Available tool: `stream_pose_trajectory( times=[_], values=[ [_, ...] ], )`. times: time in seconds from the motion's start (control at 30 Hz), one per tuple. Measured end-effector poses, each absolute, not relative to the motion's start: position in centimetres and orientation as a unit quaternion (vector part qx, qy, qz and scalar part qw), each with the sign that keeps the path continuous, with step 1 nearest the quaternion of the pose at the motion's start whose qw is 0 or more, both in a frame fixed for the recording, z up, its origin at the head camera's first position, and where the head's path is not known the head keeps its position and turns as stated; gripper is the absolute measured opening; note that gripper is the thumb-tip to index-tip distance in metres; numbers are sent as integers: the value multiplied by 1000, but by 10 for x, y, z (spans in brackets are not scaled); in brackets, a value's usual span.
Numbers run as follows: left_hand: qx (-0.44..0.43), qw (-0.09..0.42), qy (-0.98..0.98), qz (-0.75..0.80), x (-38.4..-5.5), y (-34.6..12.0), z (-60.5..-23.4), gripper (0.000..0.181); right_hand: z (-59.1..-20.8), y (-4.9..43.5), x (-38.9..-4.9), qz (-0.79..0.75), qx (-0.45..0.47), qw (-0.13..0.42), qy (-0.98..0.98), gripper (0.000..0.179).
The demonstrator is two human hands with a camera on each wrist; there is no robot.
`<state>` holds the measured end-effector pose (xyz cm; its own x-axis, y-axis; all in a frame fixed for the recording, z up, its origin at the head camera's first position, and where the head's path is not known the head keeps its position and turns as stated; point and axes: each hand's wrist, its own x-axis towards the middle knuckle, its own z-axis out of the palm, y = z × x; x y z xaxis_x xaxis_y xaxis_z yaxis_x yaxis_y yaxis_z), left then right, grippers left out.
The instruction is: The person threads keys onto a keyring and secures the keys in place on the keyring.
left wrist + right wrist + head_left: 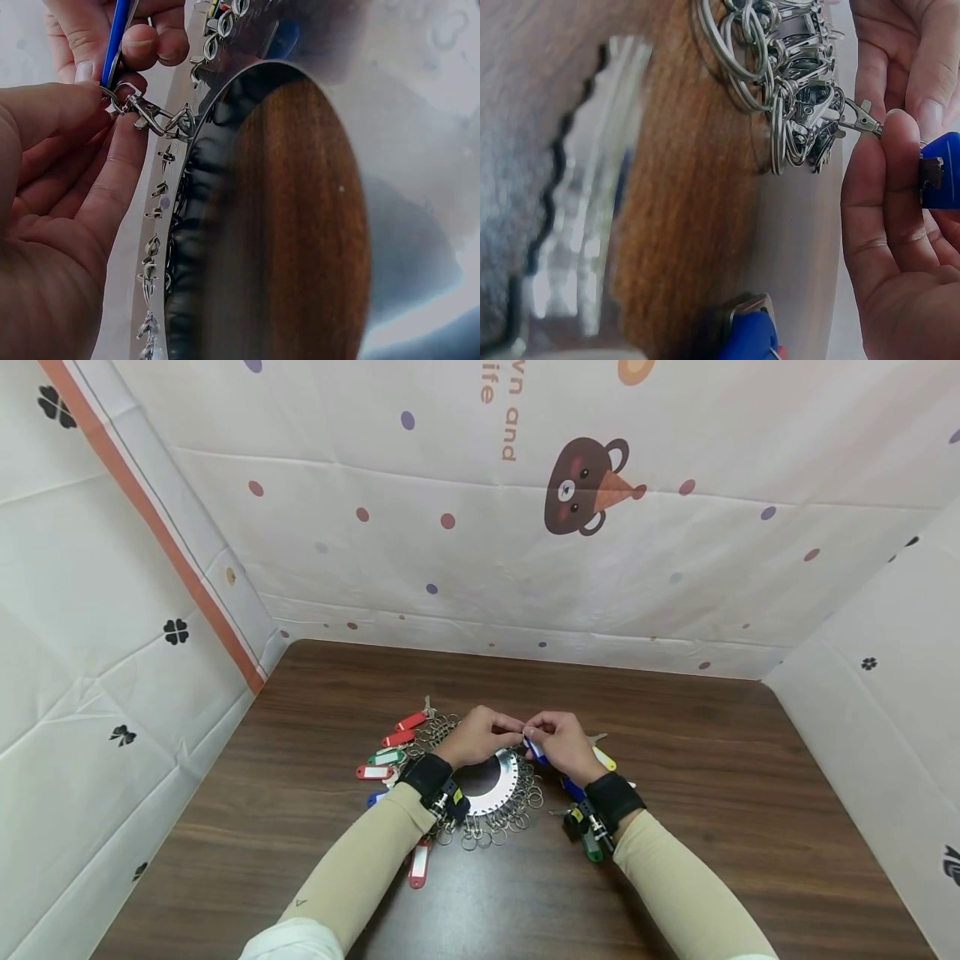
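Both hands meet at the far right edge of a round metal key-holder disc point(491, 803) hung with snap-hook clasps and split rings. My left hand point(476, 739) pinches one snap-hook clasp point(146, 116) with its small ring, between thumb and fingers. Close against it, my right hand point(567, 745) holds a blue key tag point(536, 752) between thumb and fingers. The tag point(941, 180) has a metal ring at its end, near the clasp. Fingers partly hide where ring and clasp meet.
Red tags point(411, 721), a green tag point(386, 757) and others lie along the disc's left side. A red tag point(419, 865) lies in front. Near my right wrist are a yellow tag point(604, 759), a blue tag point(573, 790) and a green tag point(592, 847).
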<state>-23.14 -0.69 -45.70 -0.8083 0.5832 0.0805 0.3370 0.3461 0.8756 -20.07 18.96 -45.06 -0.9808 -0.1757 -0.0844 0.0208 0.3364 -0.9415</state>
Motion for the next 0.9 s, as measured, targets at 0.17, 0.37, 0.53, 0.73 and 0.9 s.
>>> stream_pose_trajectory(
  times=[0.17,0.37,0.53,0.73,0.9],
  values=[
    [288,116,820,481,-231,-7,-457,22,-451,190,-201,-569,-45,85,817,16],
    [289,96,834,460,-230,-5,-455,21,-450,188,-201,-558,-40,81,825,16],
    [271,88,841,459,-227,-3,-453,21,-450,188,-200,-549,-47,75,831,16],
    [255,78,844,465,-226,-1,-452,18,-449,190,-201,-535,-87,71,838,14],
    [244,75,841,477,-226,0,-453,17,-447,191,-201,-513,-107,55,850,12]
  ],
)
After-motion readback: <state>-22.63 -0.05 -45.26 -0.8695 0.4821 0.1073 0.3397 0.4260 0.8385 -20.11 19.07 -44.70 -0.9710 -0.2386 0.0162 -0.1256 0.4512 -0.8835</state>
